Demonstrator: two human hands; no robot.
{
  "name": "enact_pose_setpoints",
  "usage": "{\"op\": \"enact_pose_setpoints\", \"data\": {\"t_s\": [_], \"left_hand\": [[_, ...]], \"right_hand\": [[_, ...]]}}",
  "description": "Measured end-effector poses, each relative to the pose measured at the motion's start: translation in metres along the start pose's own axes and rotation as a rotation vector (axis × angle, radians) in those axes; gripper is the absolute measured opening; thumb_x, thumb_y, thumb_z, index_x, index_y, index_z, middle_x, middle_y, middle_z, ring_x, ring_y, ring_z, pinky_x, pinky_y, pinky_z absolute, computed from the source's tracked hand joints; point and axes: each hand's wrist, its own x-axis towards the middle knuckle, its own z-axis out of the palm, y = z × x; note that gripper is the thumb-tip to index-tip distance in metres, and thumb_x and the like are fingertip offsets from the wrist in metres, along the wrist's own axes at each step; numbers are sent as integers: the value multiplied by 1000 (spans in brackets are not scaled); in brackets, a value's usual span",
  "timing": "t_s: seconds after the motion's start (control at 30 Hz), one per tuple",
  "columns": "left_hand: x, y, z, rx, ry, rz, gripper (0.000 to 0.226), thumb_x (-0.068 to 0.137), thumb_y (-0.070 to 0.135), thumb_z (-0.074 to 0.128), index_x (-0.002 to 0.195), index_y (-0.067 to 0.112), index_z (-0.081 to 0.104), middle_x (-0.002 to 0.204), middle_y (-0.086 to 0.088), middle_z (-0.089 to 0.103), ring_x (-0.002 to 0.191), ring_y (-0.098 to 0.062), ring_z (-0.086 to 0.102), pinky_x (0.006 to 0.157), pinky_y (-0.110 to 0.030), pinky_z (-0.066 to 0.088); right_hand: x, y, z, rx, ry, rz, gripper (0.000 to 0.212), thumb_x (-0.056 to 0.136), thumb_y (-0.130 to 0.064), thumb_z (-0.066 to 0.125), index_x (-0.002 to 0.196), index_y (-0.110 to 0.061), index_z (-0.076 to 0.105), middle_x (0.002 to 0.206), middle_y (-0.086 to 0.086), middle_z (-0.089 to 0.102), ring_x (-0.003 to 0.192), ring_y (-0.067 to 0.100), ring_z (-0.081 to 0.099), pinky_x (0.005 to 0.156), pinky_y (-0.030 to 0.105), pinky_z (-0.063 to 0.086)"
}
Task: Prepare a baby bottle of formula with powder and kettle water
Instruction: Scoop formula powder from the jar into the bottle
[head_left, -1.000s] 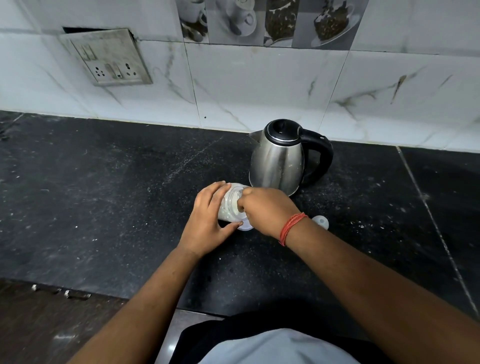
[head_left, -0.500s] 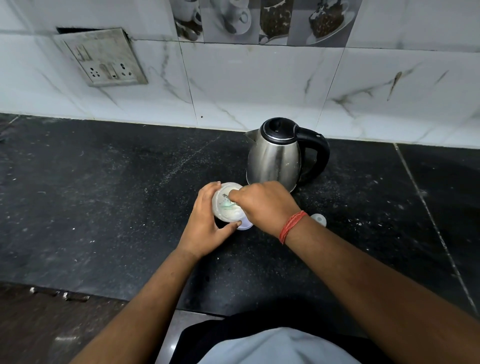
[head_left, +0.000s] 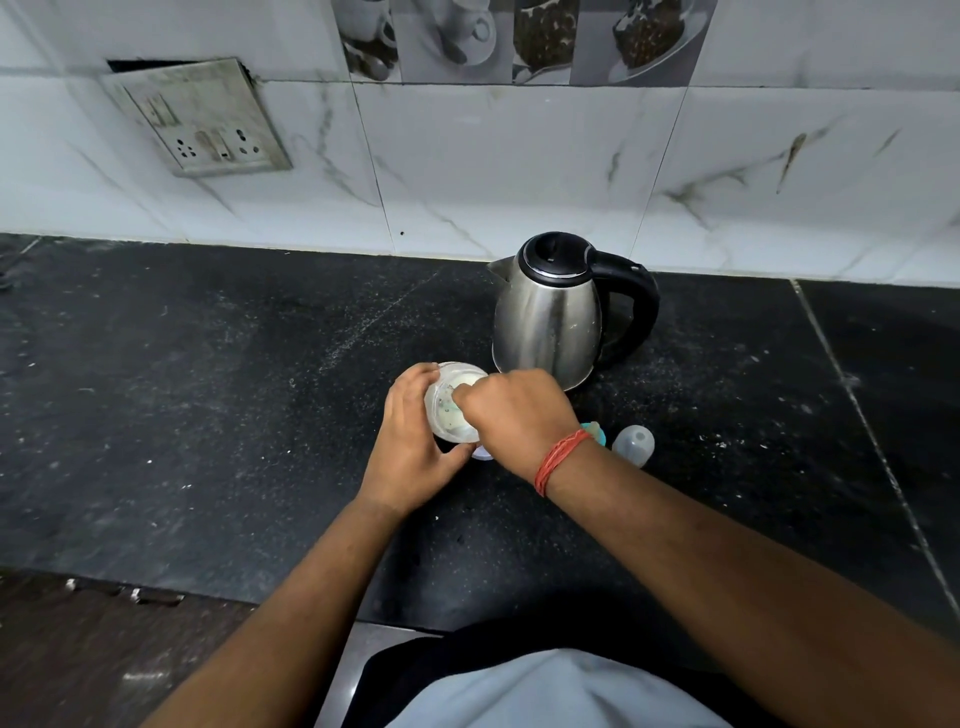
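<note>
The baby bottle (head_left: 453, 410) stands open-mouthed on the black stone table (head_left: 208, 415), just in front of the steel kettle (head_left: 548, 317). The left hand (head_left: 410, 452) wraps its fingers and thumb round the bottle's wall. The right hand (head_left: 519, 415) is bunched over the bottle's mouth with its fingertips at the rim; what it pinches — a scoop or a pinch of powder, perhaps — is hidden by the knuckles, so I cannot tell. White powder or milky residue shows inside the bottle.

Risks, as I judge them: the mouth is narrow and the right hand covers much of it, so powder could fall over the rim onto the table, which is already speckled with white grains. The bottle is light and held from one side only; a nudge from the right wrist could tilt it. The kettle sits very near the right hand's knuckles — if it is hot, a brush against its steel wall would hurt and might jerk the bottle over. The clear cap (head_left: 634, 444) and a teal-edged piece (head_left: 595, 432), probably the teat ring, lie loose by the right wrist and could be knocked away.

No brand, label or writing can be read on the bottle, the kettle or the wall socket plate (head_left: 200, 117).
</note>
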Motion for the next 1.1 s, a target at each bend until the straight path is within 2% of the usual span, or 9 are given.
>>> {"op": "enact_pose_setpoints", "data": {"t_s": [0.07, 0.13, 0.2, 0.3, 0.43, 0.6, 0.77, 0.93, 1.1], "left_hand": [[2, 0, 1, 27, 22, 8, 88, 73, 25, 90, 141, 9, 37, 146, -19, 45, 136, -33, 46, 119, -32, 33], [3, 0, 2, 48, 40, 17, 90, 71, 23, 92, 142, 11, 37, 146, -20, 45, 137, -34, 44, 119, -26, 30], [4, 0, 4, 75, 51, 21, 89, 71, 24, 92, 141, 10, 38, 146, -20, 45, 137, -36, 45, 118, -36, 36], [3, 0, 5, 111, 62, 45, 85, 75, 27, 90, 140, 8, 40, 147, -16, 42, 137, -38, 44, 113, -49, 42], [2, 1, 8, 150, 62, 81, 78, 81, 35, 82, 140, 7, 40, 147, -14, 40, 138, -34, 41, 114, -49, 41], [1, 2, 11, 160, 60, 29, 85, 75, 27, 90, 141, 7, 39, 145, -17, 44, 136, -36, 44, 110, -55, 43], [1, 3, 9, 90, 51, -50, 89, 74, 28, 91, 142, 8, 38, 146, -13, 43, 134, -32, 44, 112, -46, 41], [-2, 0, 6, 41, 60, -143, 91, 74, 35, 90, 143, 10, 35, 144, -6, 39, 133, -26, 43, 112, -35, 38], [-8, -3, 2, -5, 55, -217, 85, 74, 34, 90, 139, 13, 40, 135, 2, 41, 127, -20, 45, 107, -45, 45]], "right_hand": [[1, -1, 4, 12, 9, 24, 23, 87, -25, 70, 109, -19, 66, 86, 2, 71, 78, 27, 70, 55, 33, 33], [3, 0, 10, 58, 27, 69, 20, 87, -22, 68, 107, -20, 66, 86, 3, 70, 77, 27, 69, 55, 34, 32], [5, 1, 16, 163, 24, 139, 21, 87, -26, 70, 107, -22, 67, 87, 4, 70, 79, 27, 68, 57, 32, 36], [7, -1, 23, 350, -9, 260, 18, 91, -31, 67, 108, -30, 71, 91, 3, 71, 85, 28, 69, 68, 33, 53], [6, -5, 23, 617, -72, 396, 17, 92, -29, 60, 102, -32, 73, 95, 3, 71, 88, 27, 66, 80, 40, 57], [6, -3, 18, 832, -65, 448, 21, 90, -15, 61, 92, -28, 77, 91, -2, 72, 88, 22, 68, 80, 39, 57], [6, 5, 19, 994, -29, 523, 15, 88, -15, 69, 87, -27, 79, 88, -8, 75, 85, 12, 71, 84, 35, 58], [1, 7, 23, 1059, 87, 559, 16, 85, -12, 69, 78, -25, 76, 72, -15, 71, 74, 4, 67, 75, 33, 59], [0, 3, 27, 1072, 194, 563, 15, 85, -11, 70, 78, -23, 74, 55, -31, 57, 57, -7, 56, 59, 20, 47]]}}
